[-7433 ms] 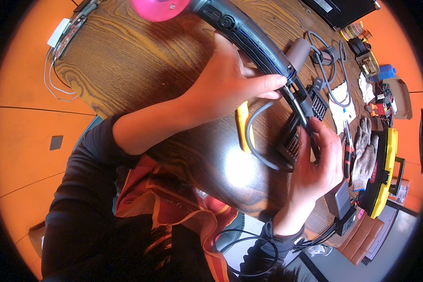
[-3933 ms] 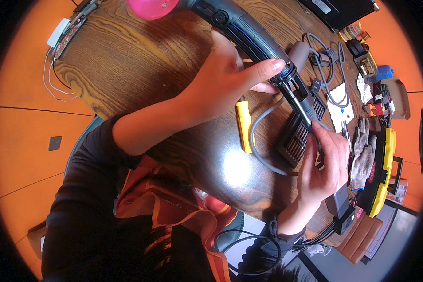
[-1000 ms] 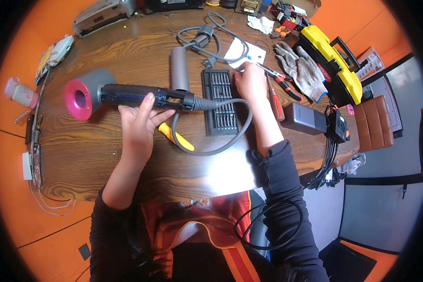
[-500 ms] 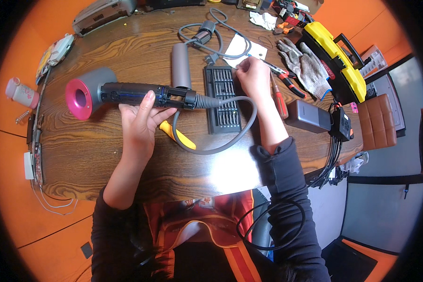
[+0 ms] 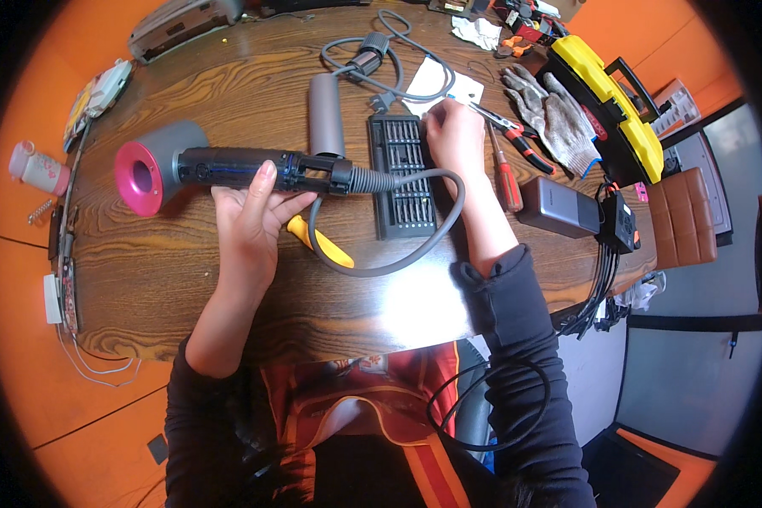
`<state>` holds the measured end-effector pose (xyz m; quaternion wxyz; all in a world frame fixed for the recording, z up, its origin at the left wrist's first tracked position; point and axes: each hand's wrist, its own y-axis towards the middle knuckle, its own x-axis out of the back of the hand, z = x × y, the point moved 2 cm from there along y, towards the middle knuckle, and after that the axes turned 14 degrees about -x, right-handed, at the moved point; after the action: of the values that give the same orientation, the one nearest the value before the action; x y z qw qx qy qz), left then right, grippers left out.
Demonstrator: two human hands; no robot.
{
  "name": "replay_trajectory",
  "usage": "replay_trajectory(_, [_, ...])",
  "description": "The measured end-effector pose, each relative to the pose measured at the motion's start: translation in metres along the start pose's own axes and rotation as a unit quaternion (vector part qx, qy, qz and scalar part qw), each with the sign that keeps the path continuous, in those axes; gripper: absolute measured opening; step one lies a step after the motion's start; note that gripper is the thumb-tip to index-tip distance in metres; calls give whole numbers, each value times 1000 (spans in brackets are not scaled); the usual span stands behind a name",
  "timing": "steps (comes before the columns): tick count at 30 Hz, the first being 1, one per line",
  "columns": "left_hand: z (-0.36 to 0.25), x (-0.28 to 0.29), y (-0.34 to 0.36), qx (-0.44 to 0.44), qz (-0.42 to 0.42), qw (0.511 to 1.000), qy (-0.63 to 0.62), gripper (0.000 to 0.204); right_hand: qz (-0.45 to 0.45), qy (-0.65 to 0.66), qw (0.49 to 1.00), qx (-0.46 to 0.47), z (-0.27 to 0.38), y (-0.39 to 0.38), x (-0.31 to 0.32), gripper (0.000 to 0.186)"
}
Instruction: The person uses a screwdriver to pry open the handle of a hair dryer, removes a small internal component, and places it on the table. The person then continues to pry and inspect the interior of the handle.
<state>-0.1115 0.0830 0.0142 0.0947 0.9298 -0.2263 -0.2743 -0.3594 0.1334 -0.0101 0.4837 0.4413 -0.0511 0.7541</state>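
A hair dryer [image 5: 233, 169] with a pink-rimmed grey head lies across my left hand [image 5: 250, 216], which grips its handle from below, thumb on top. The handle's outer cover is off, so black inner parts show, and a ribbed cord sleeve leads to a grey cord. My right hand [image 5: 457, 140] rests with curled fingers at the far right edge of a black screwdriver bit case [image 5: 387, 227]; whatever its fingers pinch, if anything, is hidden. Behind the dryer's handle stands a grey-mauve tube [image 5: 325, 110]. A yellow handle [image 5: 332, 251] pokes out below the dryer, inside the cord's loop.
White paper [image 5: 423, 82] lies beyond my right hand. To its right are pliers [image 5: 529, 154], a red screwdriver [image 5: 508, 188], work gloves [image 5: 563, 127] and a grey box-shaped device [image 5: 559, 207]. A yellow-and-black toolbox [image 5: 605, 102] stands farther right. The dryer's plug [image 5: 383, 102] lies behind the case.
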Motion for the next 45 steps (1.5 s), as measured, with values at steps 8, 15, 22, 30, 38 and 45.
replay_trajectory(8, [-1, 0, 0, 9, 0, 1000, 2, 29, -8, 169, 983, -73, -19, 13, 10, 13])
replay_trajectory(15, [-2, -1, 0, 6, 3, 1000, 5, 29, 62, -19, 994, -83, -13, 23, 67, 20])
replay_trajectory(22, [-2, -2, 0, 5, -7, 999, 45, 27, 238, -72, 968, -40, -20, 13, 51, 17])
replay_trajectory(30, [-5, -2, 0, 21, -7, 1000, 16, 34, 93, -18, 996, 1, -27, 17, 32, 14])
replay_trajectory(38, [-10, 3, 6, -10, -7, 1000, 9, 36, -39, -32, 998, 45, -10, 17, 38, 19])
replay_trajectory(45, [-16, 7, 9, -55, 12, 998, 15, 26, 441, 468, 761, -88, 49, -34, 49, 31])
